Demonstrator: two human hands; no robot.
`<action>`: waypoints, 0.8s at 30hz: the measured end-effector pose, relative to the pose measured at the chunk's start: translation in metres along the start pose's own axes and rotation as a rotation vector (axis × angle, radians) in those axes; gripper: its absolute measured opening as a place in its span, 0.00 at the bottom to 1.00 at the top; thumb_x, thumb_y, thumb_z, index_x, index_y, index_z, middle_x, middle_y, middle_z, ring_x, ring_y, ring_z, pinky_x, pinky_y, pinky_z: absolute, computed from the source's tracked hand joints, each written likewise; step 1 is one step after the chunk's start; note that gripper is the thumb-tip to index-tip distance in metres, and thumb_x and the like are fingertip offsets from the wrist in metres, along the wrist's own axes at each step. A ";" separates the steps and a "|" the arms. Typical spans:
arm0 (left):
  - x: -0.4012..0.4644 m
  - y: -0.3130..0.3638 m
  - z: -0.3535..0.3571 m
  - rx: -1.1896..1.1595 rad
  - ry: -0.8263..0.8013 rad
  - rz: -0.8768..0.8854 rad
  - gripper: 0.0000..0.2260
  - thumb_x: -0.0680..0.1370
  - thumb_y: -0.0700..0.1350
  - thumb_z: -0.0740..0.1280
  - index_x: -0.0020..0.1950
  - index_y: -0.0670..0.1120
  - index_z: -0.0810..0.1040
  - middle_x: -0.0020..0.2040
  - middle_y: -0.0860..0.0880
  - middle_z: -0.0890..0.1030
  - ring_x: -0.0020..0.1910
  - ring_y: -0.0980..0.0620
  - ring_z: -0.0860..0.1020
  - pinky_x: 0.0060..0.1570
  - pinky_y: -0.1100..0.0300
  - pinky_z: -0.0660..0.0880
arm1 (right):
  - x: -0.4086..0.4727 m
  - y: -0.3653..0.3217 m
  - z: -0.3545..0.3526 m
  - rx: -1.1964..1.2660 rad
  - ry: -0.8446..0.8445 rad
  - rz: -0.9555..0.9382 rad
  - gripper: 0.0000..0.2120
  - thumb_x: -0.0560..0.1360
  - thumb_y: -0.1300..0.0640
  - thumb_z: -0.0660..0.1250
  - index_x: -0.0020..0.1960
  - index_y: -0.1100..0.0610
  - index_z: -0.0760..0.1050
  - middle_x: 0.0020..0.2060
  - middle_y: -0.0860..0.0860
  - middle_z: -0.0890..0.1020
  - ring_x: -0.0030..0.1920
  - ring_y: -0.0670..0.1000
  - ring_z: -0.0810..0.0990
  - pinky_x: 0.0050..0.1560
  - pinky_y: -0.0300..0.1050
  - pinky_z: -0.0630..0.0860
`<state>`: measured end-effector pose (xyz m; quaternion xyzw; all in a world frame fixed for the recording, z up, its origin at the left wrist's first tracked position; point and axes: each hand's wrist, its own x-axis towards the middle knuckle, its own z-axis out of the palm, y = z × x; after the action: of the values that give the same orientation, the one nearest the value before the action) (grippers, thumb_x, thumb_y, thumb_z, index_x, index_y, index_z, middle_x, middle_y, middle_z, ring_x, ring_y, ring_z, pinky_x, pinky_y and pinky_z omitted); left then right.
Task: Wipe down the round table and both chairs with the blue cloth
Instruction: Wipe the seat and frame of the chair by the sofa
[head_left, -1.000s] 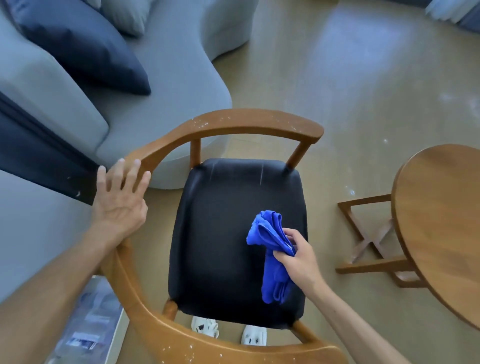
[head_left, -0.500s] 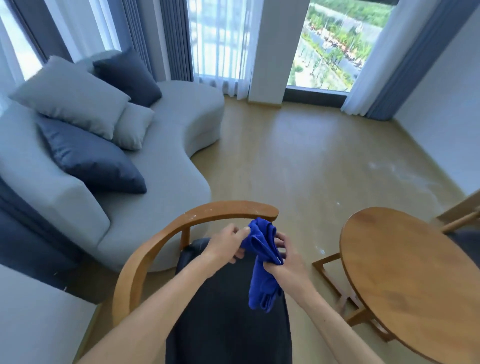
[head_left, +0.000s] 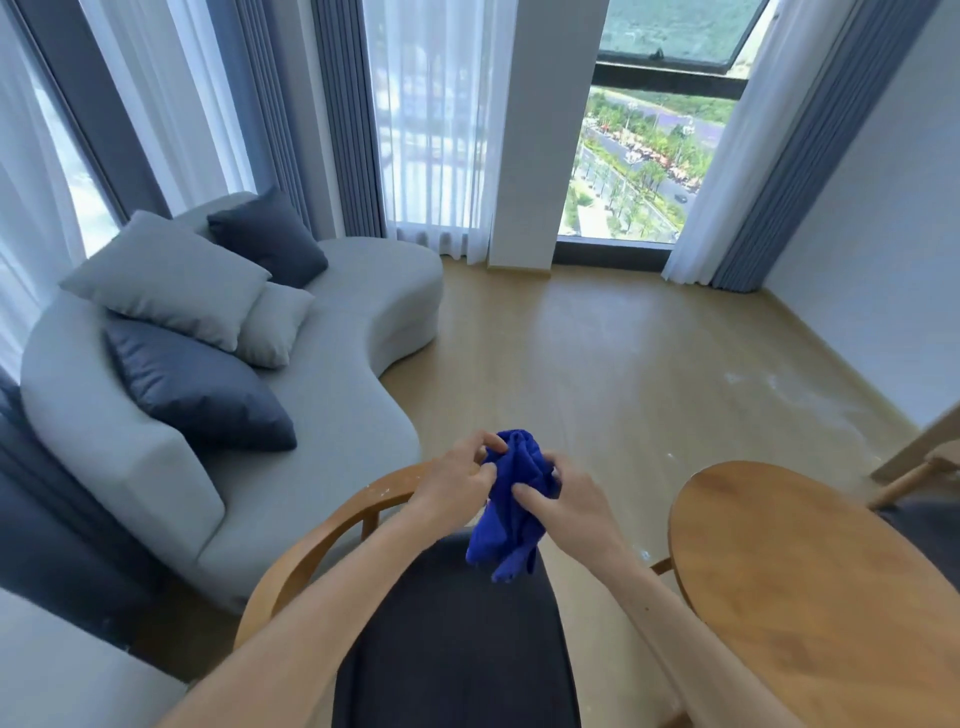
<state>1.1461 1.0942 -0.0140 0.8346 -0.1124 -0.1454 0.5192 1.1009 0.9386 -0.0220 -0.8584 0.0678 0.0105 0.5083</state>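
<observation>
At the centre of the frame the cloth (head_left: 514, 499) was a soft, matt, deep blue fabric, bunched into folds. The chair (head_left: 311, 545) below it had a smooth, warm-toned wooden frame flecked with pale specks, and a dark matt seat. The table (head_left: 810, 587) at lower right was wood with visible grain and a soft sheen. On the left, the sofa (head_left: 332, 415) wore matt grey woven fabric, with cloth cushions (head_left: 171, 280). The floor (head_left: 623, 364) looked like smooth, faintly glossy pale wood. Sheer white curtains (head_left: 431, 130) hung at the top.
</observation>
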 end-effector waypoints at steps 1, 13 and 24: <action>0.000 0.001 -0.005 0.033 -0.004 0.029 0.13 0.79 0.37 0.56 0.55 0.54 0.73 0.48 0.47 0.79 0.47 0.45 0.79 0.52 0.46 0.78 | 0.002 -0.001 -0.008 -0.034 -0.001 -0.006 0.08 0.73 0.58 0.67 0.49 0.47 0.74 0.39 0.45 0.81 0.41 0.46 0.80 0.38 0.35 0.72; 0.021 0.004 -0.035 0.379 -0.021 0.188 0.15 0.82 0.38 0.50 0.59 0.54 0.70 0.53 0.51 0.72 0.48 0.56 0.74 0.38 0.69 0.68 | 0.021 -0.001 -0.066 -0.302 0.010 -0.208 0.13 0.72 0.66 0.61 0.45 0.47 0.73 0.36 0.41 0.79 0.38 0.39 0.76 0.35 0.29 0.68; 0.022 0.014 -0.032 0.441 -0.098 0.216 0.18 0.78 0.34 0.48 0.49 0.56 0.70 0.47 0.54 0.75 0.46 0.53 0.75 0.39 0.65 0.71 | 0.015 0.001 -0.083 -0.306 -0.166 -0.335 0.24 0.76 0.69 0.55 0.53 0.39 0.71 0.53 0.44 0.74 0.53 0.40 0.72 0.46 0.26 0.66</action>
<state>1.1779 1.1073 0.0087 0.9029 -0.2551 -0.1014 0.3309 1.1117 0.8643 0.0158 -0.9210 -0.1199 0.0065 0.3706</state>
